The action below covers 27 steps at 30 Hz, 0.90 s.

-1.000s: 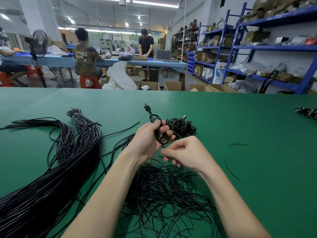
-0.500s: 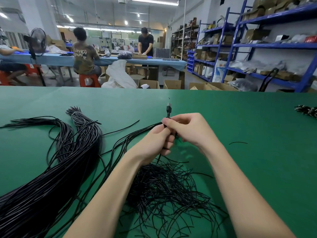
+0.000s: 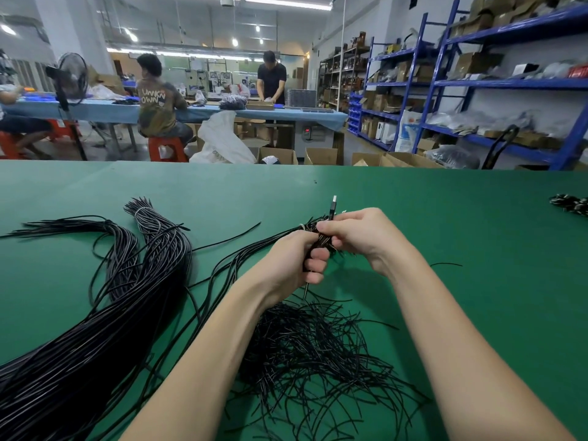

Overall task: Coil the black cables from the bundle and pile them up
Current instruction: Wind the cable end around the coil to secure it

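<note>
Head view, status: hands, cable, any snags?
Left hand grips the coiled cable; right hand pinches it near the plug. Bundle lies left. Loose strands tangled beneath the hands, nothing blocking.

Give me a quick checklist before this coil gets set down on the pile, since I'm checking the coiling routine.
1. Coiled cable held by both hands: ok, left hand grips it, right hand pinches its top.
2. USB plug free and visible: ok, sticks up above the fingers.
3. Coil tied off: cannot tell, the hands hide the wrap.
4. Cable tail tucked in: not ok, one end hangs below the left hand.
5. Pile of finished coils within reach: ok, lies just behind the hands, mostly hidden.
6. Cable bundle for the next piece: ok, lies left on the green table.
</note>
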Each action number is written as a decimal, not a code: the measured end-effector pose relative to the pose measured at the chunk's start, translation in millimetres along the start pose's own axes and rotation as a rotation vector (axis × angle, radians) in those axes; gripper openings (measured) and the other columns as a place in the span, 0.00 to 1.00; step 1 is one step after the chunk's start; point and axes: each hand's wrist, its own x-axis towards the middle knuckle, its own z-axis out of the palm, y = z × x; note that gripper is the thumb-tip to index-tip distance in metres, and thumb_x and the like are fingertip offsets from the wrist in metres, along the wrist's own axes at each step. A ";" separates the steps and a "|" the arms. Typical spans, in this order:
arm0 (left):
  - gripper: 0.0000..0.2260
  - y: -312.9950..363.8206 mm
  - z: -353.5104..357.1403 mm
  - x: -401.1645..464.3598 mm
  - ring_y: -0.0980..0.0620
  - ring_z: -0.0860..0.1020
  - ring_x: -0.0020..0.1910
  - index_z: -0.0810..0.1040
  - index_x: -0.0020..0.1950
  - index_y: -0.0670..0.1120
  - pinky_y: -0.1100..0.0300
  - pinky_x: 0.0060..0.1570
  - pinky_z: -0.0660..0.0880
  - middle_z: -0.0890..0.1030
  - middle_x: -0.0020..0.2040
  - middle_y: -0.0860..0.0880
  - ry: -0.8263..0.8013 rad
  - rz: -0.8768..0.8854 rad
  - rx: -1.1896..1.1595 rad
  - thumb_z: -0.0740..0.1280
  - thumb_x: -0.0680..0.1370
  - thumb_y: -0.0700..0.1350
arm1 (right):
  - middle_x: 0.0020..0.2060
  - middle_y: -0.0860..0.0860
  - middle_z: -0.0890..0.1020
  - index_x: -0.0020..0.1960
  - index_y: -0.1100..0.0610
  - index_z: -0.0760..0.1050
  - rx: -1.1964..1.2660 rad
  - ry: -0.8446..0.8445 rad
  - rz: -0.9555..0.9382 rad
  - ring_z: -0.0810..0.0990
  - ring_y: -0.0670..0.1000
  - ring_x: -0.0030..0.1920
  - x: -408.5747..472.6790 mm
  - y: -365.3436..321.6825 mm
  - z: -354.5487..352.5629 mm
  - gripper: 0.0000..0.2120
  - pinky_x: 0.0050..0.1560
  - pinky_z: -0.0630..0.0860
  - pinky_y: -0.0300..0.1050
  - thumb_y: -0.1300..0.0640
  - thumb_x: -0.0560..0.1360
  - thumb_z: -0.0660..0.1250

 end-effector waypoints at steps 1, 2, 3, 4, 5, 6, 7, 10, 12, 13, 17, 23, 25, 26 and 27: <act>0.07 -0.7 -0.1 -0.7 0.55 0.58 0.29 0.69 0.50 0.45 0.64 0.27 0.55 0.65 0.31 0.52 0.030 0.008 -0.041 0.52 0.85 0.41 | 0.28 0.50 0.82 0.40 0.58 0.83 0.059 -0.004 0.028 0.75 0.41 0.23 1.1 0.7 0.1 0.05 0.34 0.77 0.35 0.61 0.72 0.78; 0.06 -1.5 -1.0 -1.5 0.55 0.60 0.29 0.66 0.50 0.45 0.64 0.27 0.57 0.67 0.31 0.51 0.055 0.016 -0.078 0.53 0.85 0.39 | 0.26 0.48 0.82 0.43 0.60 0.82 0.130 -0.010 0.056 0.76 0.41 0.22 1.9 0.7 0.8 0.05 0.31 0.76 0.33 0.63 0.72 0.78; 0.07 -2.1 -2.7 -1.6 0.55 0.62 0.29 0.65 0.48 0.45 0.64 0.27 0.58 0.69 0.32 0.50 0.066 0.026 -0.101 0.54 0.85 0.38 | 0.25 0.47 0.82 0.45 0.62 0.82 0.201 -0.015 0.079 0.77 0.41 0.22 3.1 0.6 0.9 0.06 0.28 0.75 0.31 0.64 0.71 0.78; 0.08 -2.3 -4.2 -2.0 0.55 0.64 0.29 0.65 0.47 0.45 0.65 0.27 0.60 0.70 0.33 0.48 0.064 0.035 -0.110 0.55 0.85 0.37 | 0.24 0.46 0.81 0.46 0.63 0.81 0.250 -0.018 0.093 0.77 0.41 0.22 4.0 0.7 0.3 0.07 0.28 0.74 0.30 0.65 0.71 0.78; 0.09 -2.2 -5.9 -1.8 0.54 0.65 0.29 0.65 0.45 0.45 0.65 0.28 0.63 0.72 0.34 0.47 0.058 0.039 -0.114 0.57 0.85 0.37 | 0.24 0.47 0.82 0.46 0.63 0.81 0.273 -0.021 0.097 0.78 0.41 0.23 4.6 0.9 -0.7 0.07 0.28 0.75 0.30 0.66 0.71 0.78; 0.09 -1.9 -7.6 -1.8 0.54 0.68 0.30 0.66 0.44 0.44 0.65 0.29 0.67 0.73 0.35 0.47 0.049 0.036 -0.120 0.59 0.84 0.37 | 0.25 0.47 0.82 0.45 0.63 0.81 0.278 -0.027 0.096 0.79 0.41 0.24 4.9 1.0 -1.5 0.07 0.28 0.75 0.30 0.66 0.71 0.78; 0.09 -2.0 -9.8 -1.6 0.54 0.70 0.31 0.68 0.44 0.44 0.64 0.32 0.72 0.75 0.36 0.46 0.042 0.025 -0.134 0.61 0.84 0.37 | 0.26 0.48 0.83 0.45 0.63 0.81 0.277 -0.038 0.092 0.80 0.42 0.25 5.3 0.9 -2.4 0.07 0.29 0.76 0.30 0.65 0.71 0.78; 0.08 -3.7 -13.5 -1.1 0.54 0.76 0.32 0.72 0.42 0.43 0.59 0.41 0.81 0.80 0.37 0.45 0.010 -0.038 -0.237 0.65 0.81 0.37 | 0.31 0.49 0.85 0.48 0.62 0.81 0.273 -0.074 0.085 0.82 0.42 0.27 4.1 1.0 -4.4 0.10 0.31 0.77 0.31 0.64 0.70 0.79; 0.08 -5.4 -14.5 -0.1 0.55 0.78 0.32 0.73 0.41 0.43 0.58 0.41 0.82 0.81 0.37 0.44 0.002 -0.074 -0.314 0.68 0.79 0.37 | 0.37 0.52 0.86 0.49 0.60 0.80 0.270 -0.073 0.066 0.82 0.43 0.28 3.9 2.2 -5.0 0.12 0.32 0.77 0.31 0.63 0.69 0.80; 0.07 -5.8 -15.0 0.5 0.55 0.78 0.32 0.75 0.40 0.43 0.58 0.41 0.82 0.82 0.38 0.44 0.007 -0.086 -0.345 0.70 0.76 0.37 | 0.40 0.52 0.85 0.48 0.59 0.80 0.261 -0.068 0.049 0.83 0.43 0.28 3.7 2.9 -5.1 0.12 0.32 0.77 0.31 0.62 0.70 0.80; 0.04 -6.0 -17.2 0.9 0.56 0.80 0.32 0.79 0.41 0.43 0.59 0.40 0.82 0.84 0.41 0.44 0.052 -0.097 -0.385 0.74 0.70 0.40 | 0.32 0.47 0.86 0.46 0.58 0.81 0.246 -0.067 -0.024 0.81 0.43 0.28 2.3 4.0 -4.1 0.09 0.33 0.77 0.31 0.60 0.70 0.80; 0.01 -6.3 -16.6 0.4 0.56 0.81 0.32 0.85 0.38 0.43 0.60 0.39 0.82 0.85 0.43 0.43 0.107 -0.092 -0.409 0.75 0.68 0.40 | 0.37 0.50 0.86 0.49 0.60 0.85 0.307 -0.086 -0.055 0.83 0.44 0.32 -0.4 2.3 -1.2 0.08 0.36 0.78 0.32 0.61 0.71 0.79; 0.06 -5.9 -16.6 0.3 0.56 0.81 0.31 0.83 0.43 0.41 0.60 0.37 0.82 0.85 0.42 0.43 0.140 -0.086 -0.431 0.75 0.67 0.39 | 0.36 0.51 0.86 0.48 0.60 0.84 0.395 -0.083 -0.046 0.84 0.45 0.33 -2.0 4.1 -0.8 0.07 0.37 0.80 0.33 0.64 0.71 0.78; 0.09 -6.3 -16.3 0.6 0.56 0.81 0.31 0.82 0.45 0.41 0.60 0.37 0.82 0.85 0.41 0.43 0.156 -0.081 -0.431 0.75 0.67 0.39 | 0.35 0.52 0.86 0.48 0.61 0.84 0.431 -0.070 -0.040 0.84 0.46 0.33 -3.2 5.1 -0.7 0.06 0.37 0.81 0.34 0.65 0.71 0.77; 0.10 -7.0 -16.0 1.1 0.56 0.81 0.31 0.81 0.46 0.40 0.61 0.37 0.82 0.85 0.40 0.44 0.169 -0.078 -0.427 0.75 0.67 0.39 | 0.35 0.52 0.86 0.47 0.62 0.83 0.445 -0.046 -0.039 0.84 0.46 0.32 -4.3 6.1 -0.4 0.06 0.37 0.81 0.34 0.66 0.71 0.77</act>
